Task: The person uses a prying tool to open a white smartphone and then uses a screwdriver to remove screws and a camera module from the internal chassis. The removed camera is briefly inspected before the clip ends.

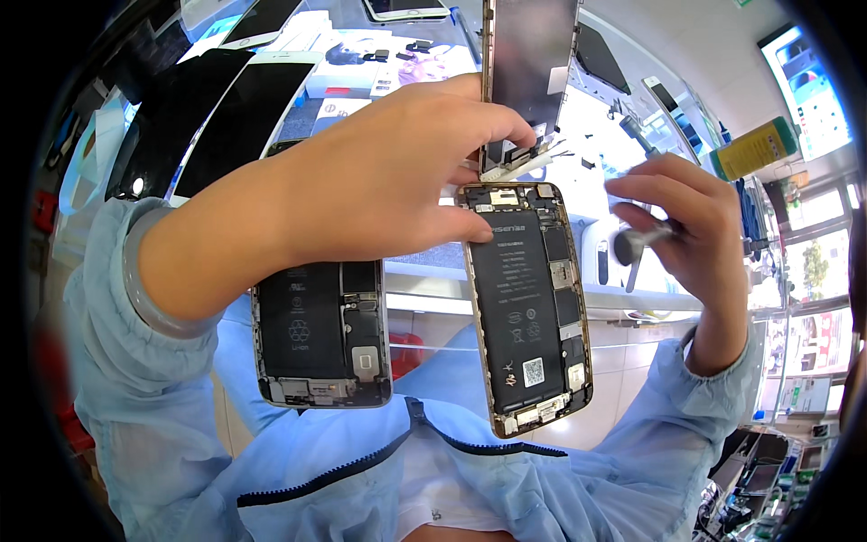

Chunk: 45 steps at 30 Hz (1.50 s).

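Nearest our left hand [433, 158] lies the gold-edged opened phone body [528, 307], its long axis running away from us, slightly aslant; that grip is half open, thumb on the body's upper left corner, fingertips against one raised screen [533, 68] beyond it, and whether it pinches we cannot tell. Right of the body, our right hand [691, 212] curls around one blurred tool [625, 247]. We count two opened bodies, the grey-edged opened phone body [316, 339] left of the gold-edged one

gold-edged phone [533, 307], opened, black battery [515, 316] exposed
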Tool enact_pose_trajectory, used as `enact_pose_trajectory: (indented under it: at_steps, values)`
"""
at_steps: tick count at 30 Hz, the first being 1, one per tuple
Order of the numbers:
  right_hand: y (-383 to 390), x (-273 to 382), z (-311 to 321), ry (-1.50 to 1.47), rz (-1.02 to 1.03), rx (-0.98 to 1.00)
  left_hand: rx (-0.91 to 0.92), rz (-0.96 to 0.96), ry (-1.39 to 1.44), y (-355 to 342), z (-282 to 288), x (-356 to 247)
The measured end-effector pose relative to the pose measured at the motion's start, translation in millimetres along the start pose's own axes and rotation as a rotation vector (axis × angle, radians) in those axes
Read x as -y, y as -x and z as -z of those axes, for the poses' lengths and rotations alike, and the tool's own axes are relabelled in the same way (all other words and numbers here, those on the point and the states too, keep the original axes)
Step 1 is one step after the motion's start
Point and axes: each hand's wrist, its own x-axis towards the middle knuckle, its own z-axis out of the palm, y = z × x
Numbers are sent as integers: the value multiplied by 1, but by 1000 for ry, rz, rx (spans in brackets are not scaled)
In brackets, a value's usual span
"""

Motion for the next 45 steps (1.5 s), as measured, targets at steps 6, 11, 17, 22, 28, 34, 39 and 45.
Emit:
enact_pose_trajectory:
  at_steps: [6,11,17,22,28,34,39,45]
  values:
    - [-25,-3,-26,-31,113,60,-22,-44,27,1,-1,5]
    - [-18,-1,-32,55,168,5,-33,-47,-17,2,-2,4]
    - [-15,0,-34,234,331,-14,-40,-56,-16,3,-1,5]
    - [-13,-3,-35,323,389,-38,-48,-50,-19,3,-2,3]
    - [-15,1,-38,307,369,-45,-34,-37,5,3,-1,2]
    - [-16,5,-37,352,370,-39,-38,-40,-8,3,-2,2]
    - [-16,6,-39,354,347,-55,-35,-46,-2,3,-1,2]
    - [-16,6,-41,277,265,-73,-47,-58,-15,3,-2,3]
